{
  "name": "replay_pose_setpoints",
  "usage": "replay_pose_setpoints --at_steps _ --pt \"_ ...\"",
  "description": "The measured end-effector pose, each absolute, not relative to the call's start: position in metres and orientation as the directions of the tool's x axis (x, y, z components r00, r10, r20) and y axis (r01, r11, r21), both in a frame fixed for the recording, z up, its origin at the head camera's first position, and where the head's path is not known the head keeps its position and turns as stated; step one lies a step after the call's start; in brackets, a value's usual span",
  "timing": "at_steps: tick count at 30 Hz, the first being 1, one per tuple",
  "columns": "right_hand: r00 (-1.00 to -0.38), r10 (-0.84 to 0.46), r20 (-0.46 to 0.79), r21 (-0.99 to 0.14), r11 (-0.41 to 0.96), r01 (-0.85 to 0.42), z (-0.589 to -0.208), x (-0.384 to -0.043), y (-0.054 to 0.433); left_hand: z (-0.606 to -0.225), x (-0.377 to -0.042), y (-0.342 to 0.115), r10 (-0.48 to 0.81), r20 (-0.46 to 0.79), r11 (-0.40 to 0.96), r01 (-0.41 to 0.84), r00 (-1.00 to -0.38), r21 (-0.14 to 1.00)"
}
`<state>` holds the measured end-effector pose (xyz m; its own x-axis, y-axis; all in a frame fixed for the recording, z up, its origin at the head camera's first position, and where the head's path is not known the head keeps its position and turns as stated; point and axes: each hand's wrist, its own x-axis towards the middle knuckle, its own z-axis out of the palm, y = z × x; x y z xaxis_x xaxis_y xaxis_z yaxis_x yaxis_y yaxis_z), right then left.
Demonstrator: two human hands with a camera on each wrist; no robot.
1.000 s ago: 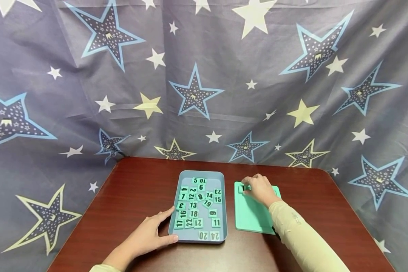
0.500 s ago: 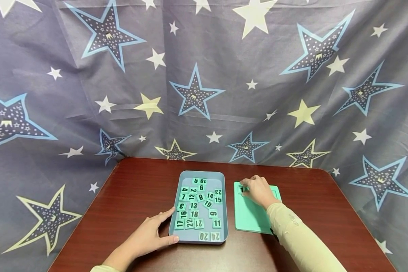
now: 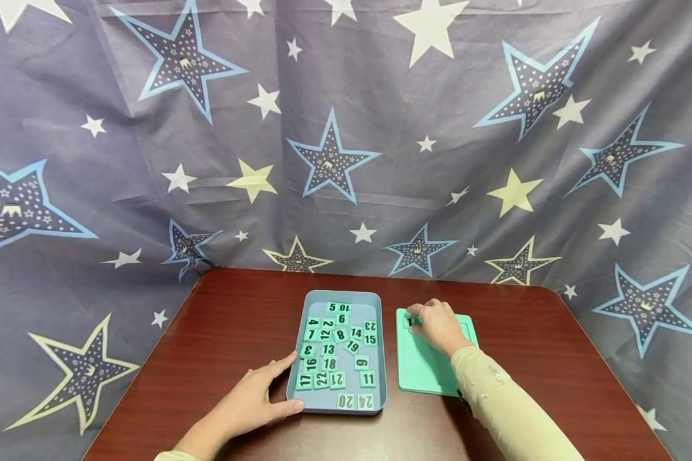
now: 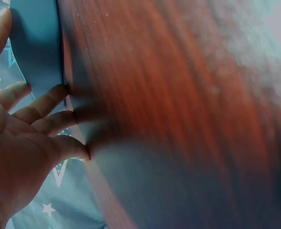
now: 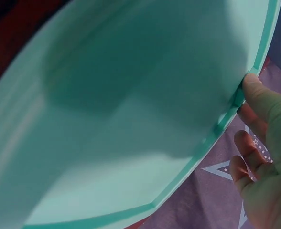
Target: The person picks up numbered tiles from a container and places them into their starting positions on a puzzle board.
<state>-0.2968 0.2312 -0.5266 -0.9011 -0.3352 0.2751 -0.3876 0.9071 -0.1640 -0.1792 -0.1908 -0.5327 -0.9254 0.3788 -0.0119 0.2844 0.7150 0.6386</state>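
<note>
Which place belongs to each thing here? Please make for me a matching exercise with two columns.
1. Left hand
2. Right hand
3. Tile 20
4. Tile 5

A. Beside tile 24
B. At the far left corner of the green board
C. Beside tile 10
D. At the left side of the blue tray

Right pairs: 1-D; 2-B; 3-A; 4-C

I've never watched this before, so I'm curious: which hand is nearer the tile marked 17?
Left. The left hand touches the blue tray beside the 17 tile; the right hand is farther away, over the green board.
</note>
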Motion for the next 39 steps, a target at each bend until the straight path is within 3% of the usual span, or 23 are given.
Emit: replay_pose_setpoints --at_steps 11,16,21,26,33,39 --pt "-0.911 -0.309 0.274 -0.193 0.910 -0.367 -0.530 -0.294 0.235 -0.534 -0.180 -0.188 0.383 -0.019 0.702 0.278 -0.924 0.656" --pt "-0.925 -0.256 0.281 -0.285 0.898 -0.335 -0.522 -0.293 0.229 -0.534 -0.180 -0.188 0.384 -0.019 0.708 0.281 -0.923 0.648" --pt "-0.938 -0.223 0.267 -0.372 0.873 -0.314 -0.501 -0.289 0.200 -0.532 -0.178 -0.189 0.383 -0.013 0.714 0.287 -0.924 0.639" --pt "-0.915 -0.287 0.283 -0.340 0.862 -0.375 -0.482 -0.284 0.154 -0.532 -0.178 -0.190 0.381 -0.010 0.719 0.289 -0.925 0.632" --pt "-0.930 -0.364 0.051 -0.308 0.880 -0.362 -0.466 -0.282 0.087 -0.536 -0.180 -0.190 0.377 -0.008 0.718 0.287 -0.926 0.635" --pt "-0.931 -0.345 -0.122 -0.186 0.929 -0.320 -0.470 -0.292 0.049 -0.536 -0.180 -0.192 0.391 -0.004 0.715 0.301 -0.920 0.631"
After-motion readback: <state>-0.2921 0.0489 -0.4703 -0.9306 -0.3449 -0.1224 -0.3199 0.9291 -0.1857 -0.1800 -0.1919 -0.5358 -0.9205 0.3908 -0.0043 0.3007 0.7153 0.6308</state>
